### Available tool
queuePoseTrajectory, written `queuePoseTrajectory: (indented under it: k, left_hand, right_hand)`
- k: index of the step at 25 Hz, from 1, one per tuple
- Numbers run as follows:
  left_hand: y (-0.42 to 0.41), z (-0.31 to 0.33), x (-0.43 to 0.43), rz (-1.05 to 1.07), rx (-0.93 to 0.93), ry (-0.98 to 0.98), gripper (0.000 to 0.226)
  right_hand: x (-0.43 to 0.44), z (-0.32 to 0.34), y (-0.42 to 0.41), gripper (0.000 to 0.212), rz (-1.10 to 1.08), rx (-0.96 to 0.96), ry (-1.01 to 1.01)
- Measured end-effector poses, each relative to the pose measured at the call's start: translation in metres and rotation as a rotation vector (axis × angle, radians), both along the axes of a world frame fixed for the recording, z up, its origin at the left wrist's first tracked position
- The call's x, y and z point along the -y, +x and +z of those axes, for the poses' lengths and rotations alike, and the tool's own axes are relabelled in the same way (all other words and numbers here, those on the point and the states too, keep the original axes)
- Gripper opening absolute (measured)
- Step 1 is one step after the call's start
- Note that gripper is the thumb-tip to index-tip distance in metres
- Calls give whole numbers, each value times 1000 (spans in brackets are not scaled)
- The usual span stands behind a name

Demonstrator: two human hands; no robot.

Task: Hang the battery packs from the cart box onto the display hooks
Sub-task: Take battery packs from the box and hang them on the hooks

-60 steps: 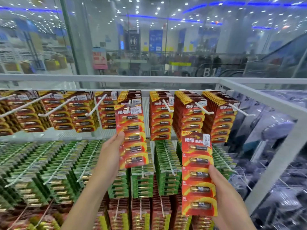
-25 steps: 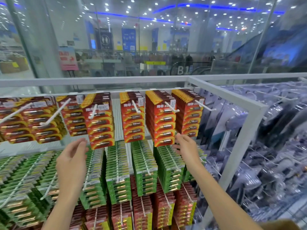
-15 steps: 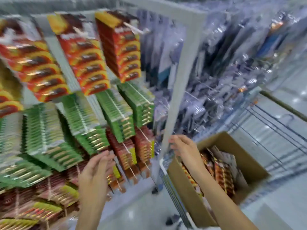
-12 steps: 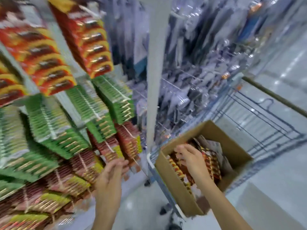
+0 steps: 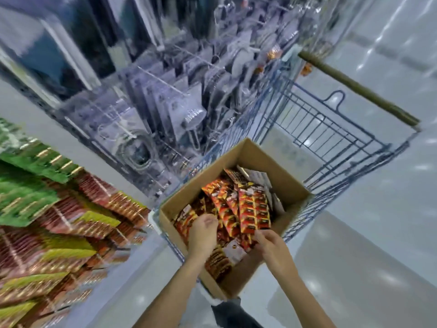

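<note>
A blue wire cart (image 5: 335, 129) carries my open cardboard box (image 5: 267, 162), with red battery packs (image 5: 250, 209) heaped inside. My left hand (image 5: 203, 233) curls down onto the heap; my right hand (image 5: 272, 245) pinches a pack's lower edge between curled fingers.

Bright overhead light; floor (image 5: 378, 209) glare; heavy motion blur.

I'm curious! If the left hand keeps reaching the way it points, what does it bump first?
Probably the red battery packs in the cardboard box; the left hand seems nearly on them already.
</note>
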State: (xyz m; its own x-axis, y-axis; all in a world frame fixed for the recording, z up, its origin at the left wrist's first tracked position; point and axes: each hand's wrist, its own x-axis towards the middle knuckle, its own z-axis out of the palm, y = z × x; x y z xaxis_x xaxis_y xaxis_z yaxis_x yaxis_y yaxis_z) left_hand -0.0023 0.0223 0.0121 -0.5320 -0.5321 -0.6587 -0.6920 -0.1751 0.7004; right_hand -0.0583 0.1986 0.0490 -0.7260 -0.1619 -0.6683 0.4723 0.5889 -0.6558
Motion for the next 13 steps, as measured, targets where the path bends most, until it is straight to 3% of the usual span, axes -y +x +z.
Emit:
queuePoseTrajectory:
  k: [3,7,10,13]
  left_hand:
    - [-44,-42,-8,12,193,-48,39]
    - [-78,-86,-17,-11,378,-144,27]
    - [-89,-95,-20,21,444,-204,48]
    - [-89,-101,-18,85,407,-266,33]
  right_hand:
    - [-13,-7,-12,16,32,16,7]
    - [-25,-6,-21,21,42,55,42]
    - [-32,-4,-24,19,49,63,57]
    - [-37,-3,-24,18,41,77,59]
